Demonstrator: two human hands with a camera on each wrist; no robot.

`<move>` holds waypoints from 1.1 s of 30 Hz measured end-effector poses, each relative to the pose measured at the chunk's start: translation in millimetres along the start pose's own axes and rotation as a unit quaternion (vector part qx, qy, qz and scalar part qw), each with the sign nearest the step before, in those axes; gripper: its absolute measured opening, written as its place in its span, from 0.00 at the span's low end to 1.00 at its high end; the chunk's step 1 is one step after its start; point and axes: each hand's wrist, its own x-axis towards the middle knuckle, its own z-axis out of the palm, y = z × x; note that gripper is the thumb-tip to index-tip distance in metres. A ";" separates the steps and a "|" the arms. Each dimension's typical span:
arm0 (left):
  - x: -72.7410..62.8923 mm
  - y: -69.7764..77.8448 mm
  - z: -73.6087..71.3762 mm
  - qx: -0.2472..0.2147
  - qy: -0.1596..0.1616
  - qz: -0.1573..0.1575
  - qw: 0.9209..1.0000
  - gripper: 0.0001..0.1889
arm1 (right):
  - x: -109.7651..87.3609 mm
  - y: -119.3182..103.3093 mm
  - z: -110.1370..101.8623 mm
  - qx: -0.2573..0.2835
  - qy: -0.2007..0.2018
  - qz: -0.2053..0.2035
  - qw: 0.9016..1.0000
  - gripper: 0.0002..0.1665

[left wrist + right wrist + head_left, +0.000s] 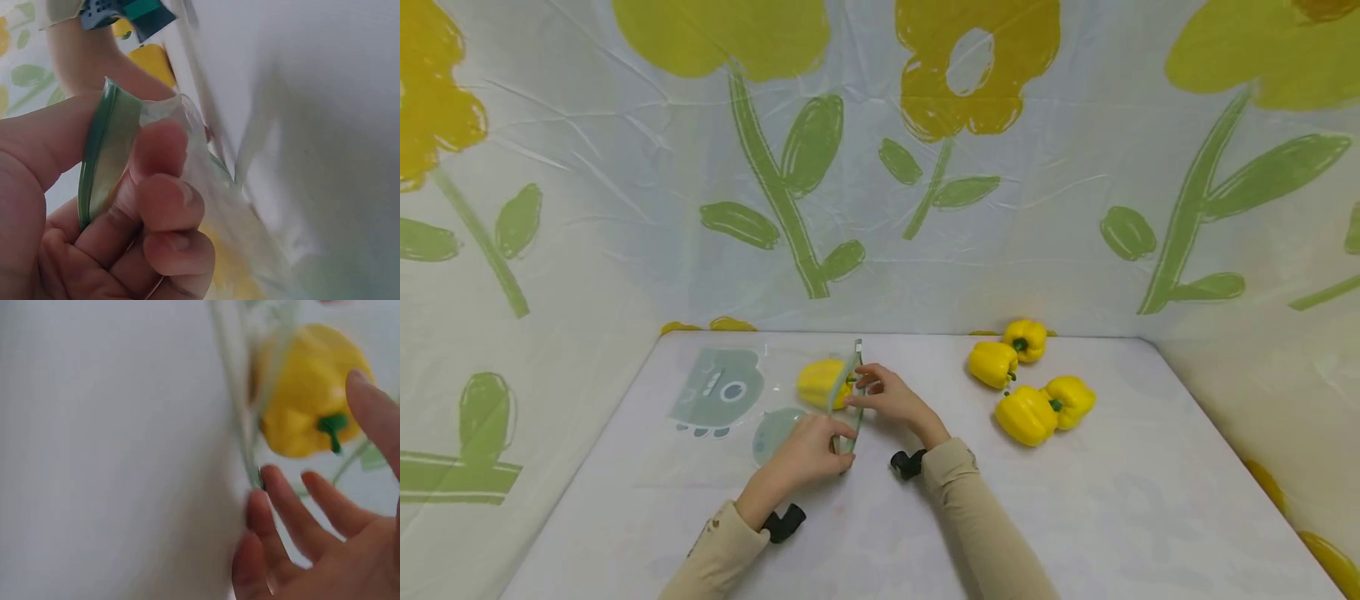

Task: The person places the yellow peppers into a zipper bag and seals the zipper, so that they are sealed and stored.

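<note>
Left hand [808, 452] pinches the zip bag [778, 427], likely limp, by its sensible hold, the rim [97, 153]; right hand [897, 398] relaxed alongside.

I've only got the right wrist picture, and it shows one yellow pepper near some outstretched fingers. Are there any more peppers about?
Observer: Yes, the head view shows four more yellow peppers in a loose group toward the right side of the table.
Visitor: Lovely. And is anything being held where I can't see?
Observer: The left hand holds a clear bag by its green edge.
Visitor: Is there a picture on it, or is it plain?
Observer: The head view shows a pale green cartoon shape with a round eye printed on it.
</note>
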 end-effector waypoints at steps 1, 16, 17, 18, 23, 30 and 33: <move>0.0 -0.6 0.2 0.000 0.000 -0.001 1.000 0.13 | -1.3 -2.2 -4.7 0.009 0.000 -0.002 1.000 0.33; -2.5 -0.5 2.6 -0.007 0.010 -0.023 1.000 0.14 | -44.8 -14.3 -130.1 -0.102 0.250 0.074 0.960 0.36; -2.5 -0.2 3.0 -0.008 0.011 -0.025 1.000 0.14 | -48.1 -12.1 -135.3 -0.107 0.258 0.097 0.955 0.38; -2.4 0.2 3.3 -0.010 0.011 -0.027 1.000 0.14 | -50.9 -9.6 -139.7 -0.115 0.261 0.119 0.951 0.39; -2.1 1.0 5.0 -0.015 0.011 -0.033 0.999 0.14 | -57.5 2.3 -149.0 -0.164 0.217 0.196 0.942 0.48; -2.7 0.1 4.7 -0.019 0.009 -0.039 0.999 0.14 | -52.7 20.4 -149.1 -0.188 0.170 0.237 0.938 0.49; -1.9 -0.1 4.9 -0.019 0.010 -0.035 0.999 0.14 | -52.2 23.6 -147.8 -0.208 0.184 0.225 0.934 0.47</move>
